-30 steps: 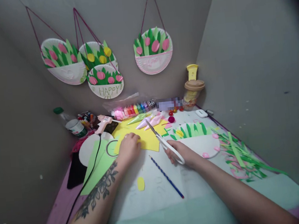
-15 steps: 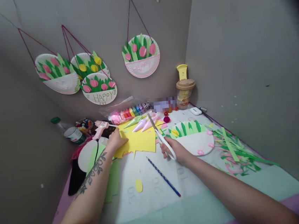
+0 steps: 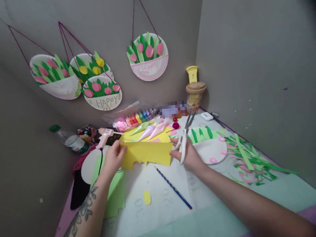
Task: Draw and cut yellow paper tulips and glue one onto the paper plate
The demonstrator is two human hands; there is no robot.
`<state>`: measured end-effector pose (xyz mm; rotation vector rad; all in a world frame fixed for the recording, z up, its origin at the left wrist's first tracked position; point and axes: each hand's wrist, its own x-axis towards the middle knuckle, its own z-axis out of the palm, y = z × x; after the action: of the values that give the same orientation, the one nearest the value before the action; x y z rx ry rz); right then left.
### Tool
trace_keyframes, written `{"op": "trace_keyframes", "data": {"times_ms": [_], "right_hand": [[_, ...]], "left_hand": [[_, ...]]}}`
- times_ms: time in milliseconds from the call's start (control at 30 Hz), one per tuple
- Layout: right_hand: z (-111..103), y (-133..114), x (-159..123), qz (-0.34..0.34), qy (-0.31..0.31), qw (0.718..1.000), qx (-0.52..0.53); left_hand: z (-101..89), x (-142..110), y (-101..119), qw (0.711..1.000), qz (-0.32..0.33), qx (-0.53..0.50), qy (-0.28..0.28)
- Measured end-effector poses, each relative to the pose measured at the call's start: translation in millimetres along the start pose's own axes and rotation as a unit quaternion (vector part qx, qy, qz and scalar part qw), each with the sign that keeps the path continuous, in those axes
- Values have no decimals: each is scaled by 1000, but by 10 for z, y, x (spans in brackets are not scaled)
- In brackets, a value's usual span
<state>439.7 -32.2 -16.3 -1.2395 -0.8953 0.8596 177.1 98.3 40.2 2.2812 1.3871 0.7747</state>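
Observation:
A sheet of yellow paper (image 3: 147,153) with a ragged cut lower edge is held up by its left side in my left hand (image 3: 113,158), the fingers closed on it. My right hand (image 3: 191,156) has white-handled scissors (image 3: 183,144) hooked on it, blades pointing up and away. Its fingertips reach the right edge of the same sheet. Below the paper, a blue patterned pencil (image 3: 173,187) lies slantwise on the table, and a small yellow cut-out piece (image 3: 147,197) is left of it. Behind my right hand sits a paper-plate basket (image 3: 208,152) with green leaves.
Piping bags (image 3: 145,131) lie behind the sheet, near clay tubs (image 3: 135,118). A glue gun (image 3: 103,135) and bottle (image 3: 75,141) stand left, green paper (image 3: 116,191) below them. Paper scraps (image 3: 249,165) cover the right. Decorated plates (image 3: 149,59) hang on the wall. A lidded cup (image 3: 195,92) is at the back corner.
The yellow sheet has come up off the table, lifted by my left hand. My right hand has moved to its right edge, and the scissors have swung to point up and right.

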Motion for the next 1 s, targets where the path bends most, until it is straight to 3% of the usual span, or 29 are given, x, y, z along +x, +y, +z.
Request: {"op": "trace_keyframes", "data": {"times_ms": [133, 233, 333, 367, 433, 567, 667, 767, 867, 933, 1000], "right_hand": [[59, -35, -42, 22, -20, 999, 24], [-1, -133, -8, 19, 62, 997, 32], [-155, -284, 105, -35, 174, 979, 97], [-211, -331, 149, -46, 198, 970, 133], [-305, -391, 222, -24, 227, 953, 201], [-361, -355, 279, 8, 223, 944, 242], [-321, -304, 269, 6, 202, 951, 233], [-290, -295, 245, 4, 193, 957, 217], [-286, -249, 213, 24, 169, 969, 177], [-271, -164, 198, 49, 173, 976, 122], [-225, -58, 201, 60, 180, 981, 32]], "left_hand": [[-32, -70, 103, 976, -17, -219, -14], [23, -30, 196, 956, -53, -287, -17], [165, 30, 240, 985, -58, -160, -16], [231, 47, 243, 995, -50, -76, -40], [381, 69, 243, 996, -40, -9, -81], [653, 77, 272, 991, -26, 44, -120], [733, 89, 301, 988, -24, 60, -142], [617, 109, 275, 988, -31, 46, -146], [286, 92, 175, 993, -55, 18, -103], [22, 42, 109, 996, -84, 1, -26], [-183, -38, 95, 982, -123, -93, 107]]}}
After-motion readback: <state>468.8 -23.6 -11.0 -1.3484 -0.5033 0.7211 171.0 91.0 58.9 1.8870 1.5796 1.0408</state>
